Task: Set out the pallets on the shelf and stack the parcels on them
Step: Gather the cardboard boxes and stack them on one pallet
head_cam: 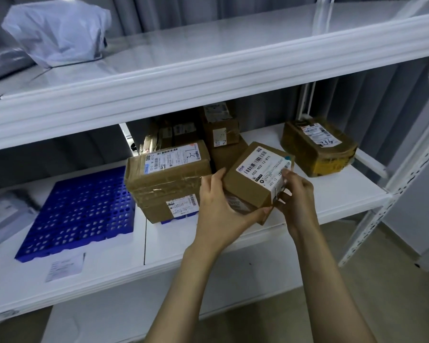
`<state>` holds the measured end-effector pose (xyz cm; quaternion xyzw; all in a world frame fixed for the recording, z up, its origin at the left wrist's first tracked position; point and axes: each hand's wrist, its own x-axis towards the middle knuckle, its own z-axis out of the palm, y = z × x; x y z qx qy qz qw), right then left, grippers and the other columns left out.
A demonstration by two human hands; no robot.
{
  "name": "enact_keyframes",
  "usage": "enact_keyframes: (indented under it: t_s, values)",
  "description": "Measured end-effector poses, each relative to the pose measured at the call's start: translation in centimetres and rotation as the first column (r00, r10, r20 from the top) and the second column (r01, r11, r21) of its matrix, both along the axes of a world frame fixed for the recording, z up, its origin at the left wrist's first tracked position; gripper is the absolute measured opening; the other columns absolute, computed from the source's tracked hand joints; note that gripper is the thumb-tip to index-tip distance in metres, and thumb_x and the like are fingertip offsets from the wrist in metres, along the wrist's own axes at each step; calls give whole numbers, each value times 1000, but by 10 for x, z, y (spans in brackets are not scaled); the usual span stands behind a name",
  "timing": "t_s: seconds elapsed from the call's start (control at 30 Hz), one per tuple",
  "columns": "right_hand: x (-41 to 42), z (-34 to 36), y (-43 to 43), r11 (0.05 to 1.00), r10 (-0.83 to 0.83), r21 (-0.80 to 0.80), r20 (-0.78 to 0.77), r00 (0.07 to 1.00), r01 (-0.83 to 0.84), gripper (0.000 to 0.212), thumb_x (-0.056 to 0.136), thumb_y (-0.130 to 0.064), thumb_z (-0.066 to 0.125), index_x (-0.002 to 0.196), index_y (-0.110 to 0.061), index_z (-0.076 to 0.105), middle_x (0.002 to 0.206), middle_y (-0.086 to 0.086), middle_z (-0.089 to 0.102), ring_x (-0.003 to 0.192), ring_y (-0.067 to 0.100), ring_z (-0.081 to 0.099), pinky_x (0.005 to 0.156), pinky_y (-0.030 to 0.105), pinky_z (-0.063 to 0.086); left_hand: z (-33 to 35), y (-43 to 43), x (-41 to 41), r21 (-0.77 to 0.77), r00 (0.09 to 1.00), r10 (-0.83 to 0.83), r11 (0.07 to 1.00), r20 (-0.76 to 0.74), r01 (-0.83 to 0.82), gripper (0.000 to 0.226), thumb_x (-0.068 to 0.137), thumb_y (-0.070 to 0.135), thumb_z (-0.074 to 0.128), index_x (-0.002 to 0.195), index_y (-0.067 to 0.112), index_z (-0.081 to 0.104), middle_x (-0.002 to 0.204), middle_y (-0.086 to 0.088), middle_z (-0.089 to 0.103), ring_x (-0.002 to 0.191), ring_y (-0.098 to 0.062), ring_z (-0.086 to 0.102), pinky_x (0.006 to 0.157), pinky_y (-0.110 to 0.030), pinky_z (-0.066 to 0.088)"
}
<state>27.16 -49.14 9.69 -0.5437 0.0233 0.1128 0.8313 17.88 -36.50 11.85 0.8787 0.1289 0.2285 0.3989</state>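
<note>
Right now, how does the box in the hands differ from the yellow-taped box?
The held box is tilted, gripped by the left hand and right hand; the yellow-taped box sits alone on the shelf, untouched. The held box is plain brown; the yellow-taped box is wrapped in yellowish tape. Both carry white labels.

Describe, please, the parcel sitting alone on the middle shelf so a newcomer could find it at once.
On the white rack, find the middle shelf. Towards its right end, apart from the stacked brown boxes, sits the lone parcel. Only it is wrapped in yellowish tape.
</note>
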Motion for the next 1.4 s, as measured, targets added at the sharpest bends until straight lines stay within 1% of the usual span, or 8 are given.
enact_keyframes:
  t_s: [0.2,0.43,0.6,0.73,0.83,0.93,1.13,1.4]
  values:
    - [8,5,5,1000,23,12,11,1000,-23,47,86,-29,67,125,-15,45,114,6,65,106,22,65,77,33,57,3,-3,9,-50,998,61,997,13,-60,103,48,57,86,132,24,37,123,8,40,114,-6,42,96,-25,46]
    - [18,8,4,986,160,-60,98,982,-154,54,83,-26,70,132,-25,46,118,-3,64,101,11,65,59,19,54,5,-16,25,-120,991,87,990,97,-75,100,51,45,90,131,20,35,125,6,48,111,-3,49,80,1,41]
    - [29,8,1,971,223,-109,118,968,-211,43,85,-25,69,124,-32,53,113,-5,66,100,12,65,62,22,55,2,-21,35,-106,983,131,987,130,-118,100,53,46,89,132,18,35,127,4,48,111,-3,48,81,2,39]
    - [45,10,4,986,140,-106,82,987,-131,16,89,-32,64,104,-27,64,109,1,69,97,16,67,64,26,55,-2,-23,44,-96,989,92,992,114,-81,94,61,41,87,136,17,35,131,1,48,116,-6,49,93,-11,46]
    - [60,12,10,992,91,-94,26,995,-88,30,86,-40,65,109,-21,60,110,5,68,98,19,67,76,34,58,-9,-23,52,-60,988,87,995,125,-80,85,67,28,84,136,15,36,131,-2,49,118,-11,51,97,-28,49]
    - [74,17,18,992,92,-90,30,995,-89,27,85,-40,67,103,-23,57,108,5,68,98,20,67,86,40,57,-12,-22,59,-40,981,158,987,115,-154,73,73,20,80,133,12,40,127,-6,53,114,-13,53,96,-27,49]
    - [95,21,32,971,138,-206,76,988,-120,14,87,-40,64,87,-28,57,95,-1,68,91,18,66,83,36,55,-17,-13,70,-34,949,285,958,134,-283,45,85,2,62,127,7,48,115,-10,63,100,-23,62,85,-37,54]
    - [108,12,42,933,204,-326,131,970,-152,36,89,-47,59,106,-16,61,97,2,69,87,15,67,76,32,55,-15,-3,80,220,888,452,861,85,-459,16,93,13,53,107,8,58,84,-16,70,74,-38,64,62,-44,53]
